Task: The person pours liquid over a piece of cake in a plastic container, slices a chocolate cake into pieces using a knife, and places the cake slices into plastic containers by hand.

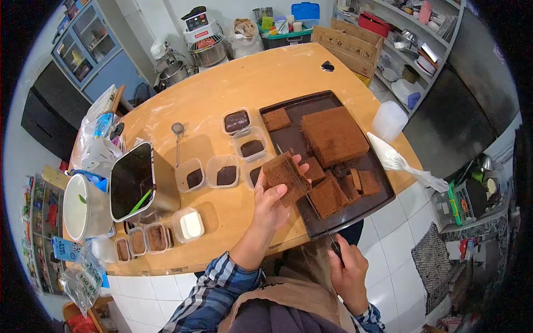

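Nearest, the right hand (350,272) is wrapping its fingers around the black handle of a long knife (318,214), just off the near edge of the dark tray (291,139), which is probably giving the wrist room. The left hand (270,208) is cradling a cake piece (282,176) in the air at the tray's left edge, thumb on the near side and fingers curling round the far side; that spread grip is likely steadying the soft crumb without squashing it. The blade is lying along the piece, though how deep it is sitting I cannot tell.

Just beyond, other cut pieces (328,197) are lying on the tray, whose raised rim is presumably keeping crumbs off the surface (266,72). Clear containers (223,171) with dark layers inside are standing to the left, seemingly grouped for easy reach. Farther back, a large cake block (336,136) is filling much of the tray, and a flat slice (276,119) is resting in its far left corner. Past the surface, a mixer (204,41) is standing well apart.
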`<action>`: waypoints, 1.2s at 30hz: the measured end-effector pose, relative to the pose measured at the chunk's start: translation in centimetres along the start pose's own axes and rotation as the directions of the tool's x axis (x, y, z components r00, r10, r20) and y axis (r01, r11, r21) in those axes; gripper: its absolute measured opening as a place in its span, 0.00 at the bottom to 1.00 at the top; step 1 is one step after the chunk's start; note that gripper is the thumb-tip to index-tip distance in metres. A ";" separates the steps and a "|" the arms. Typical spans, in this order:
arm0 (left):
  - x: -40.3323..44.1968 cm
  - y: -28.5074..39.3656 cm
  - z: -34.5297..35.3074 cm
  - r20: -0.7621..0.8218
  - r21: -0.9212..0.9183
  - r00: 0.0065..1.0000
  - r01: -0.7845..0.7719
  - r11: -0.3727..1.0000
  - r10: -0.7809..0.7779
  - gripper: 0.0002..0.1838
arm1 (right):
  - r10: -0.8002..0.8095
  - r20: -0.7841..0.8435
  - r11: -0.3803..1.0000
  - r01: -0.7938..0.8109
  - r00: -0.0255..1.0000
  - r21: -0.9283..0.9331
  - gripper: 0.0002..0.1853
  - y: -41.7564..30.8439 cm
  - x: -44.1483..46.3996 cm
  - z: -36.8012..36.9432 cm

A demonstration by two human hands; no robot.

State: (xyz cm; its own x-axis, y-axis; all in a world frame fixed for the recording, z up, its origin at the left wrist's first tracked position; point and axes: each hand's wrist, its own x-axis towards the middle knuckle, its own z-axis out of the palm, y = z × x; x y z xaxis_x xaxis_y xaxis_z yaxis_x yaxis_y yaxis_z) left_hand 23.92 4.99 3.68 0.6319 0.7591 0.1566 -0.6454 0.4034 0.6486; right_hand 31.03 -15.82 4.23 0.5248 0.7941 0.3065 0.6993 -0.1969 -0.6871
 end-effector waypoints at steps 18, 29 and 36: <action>-0.1 0.0 0.2 -0.002 -0.008 1.000 -0.010 1.000 0.010 0.36 | 0.011 0.122 0.997 -0.020 0.993 0.075 0.20 -0.6 0.1 -0.5; -0.1 0.1 0.3 -0.008 -0.016 1.000 0.001 1.000 -0.001 0.37 | 0.001 0.130 0.997 -0.012 0.992 0.082 0.20 -0.6 0.1 -0.5; 0.0 0.0 0.2 0.004 -0.021 1.000 0.001 1.000 -0.001 0.36 | -0.006 0.113 0.996 -0.005 0.994 0.091 0.20 -0.4 0.1 -0.3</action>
State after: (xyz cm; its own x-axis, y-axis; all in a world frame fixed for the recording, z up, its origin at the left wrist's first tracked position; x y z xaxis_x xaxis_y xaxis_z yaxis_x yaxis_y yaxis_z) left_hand 23.99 4.83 3.85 0.6344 0.7564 0.1592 -0.6534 0.4148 0.6332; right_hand 30.90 -15.80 4.75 0.4628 0.8550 0.2341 0.6498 -0.1475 -0.7457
